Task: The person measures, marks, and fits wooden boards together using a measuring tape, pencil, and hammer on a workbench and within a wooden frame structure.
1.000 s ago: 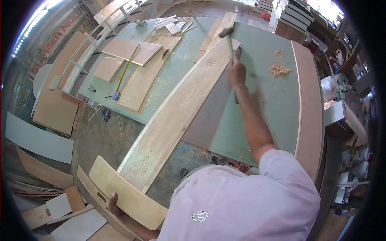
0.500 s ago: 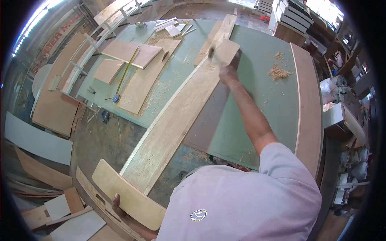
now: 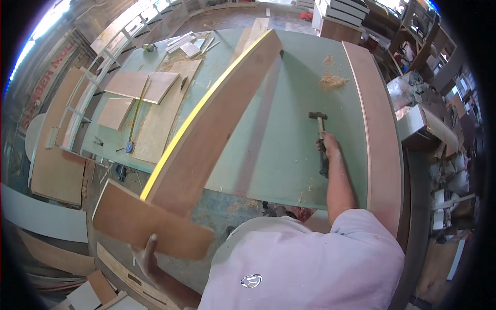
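Gripping a hammer, the right hand was over the right half of the worktop, its fingers clamped around the handle and the hammer's head toward the far edge. The left hand, out beyond the near edge, held a short board, thumb on the face; the other fingers were partly hidden, yet looked clamped on the wood. That board lay crosswise against the near end of a long board, which stretched tilted from past the near edge toward the far edge, its left edge brightly lit.

A tape measure sat toward the near left corner, blade drawn out. Shavings were heaped toward the far right corner, and a plank ran along the right edge. Large red lettering marked a pale panel beyond the left edge, partly covered; a small round emblem was on the shirt, its tiny letters hard to make out.
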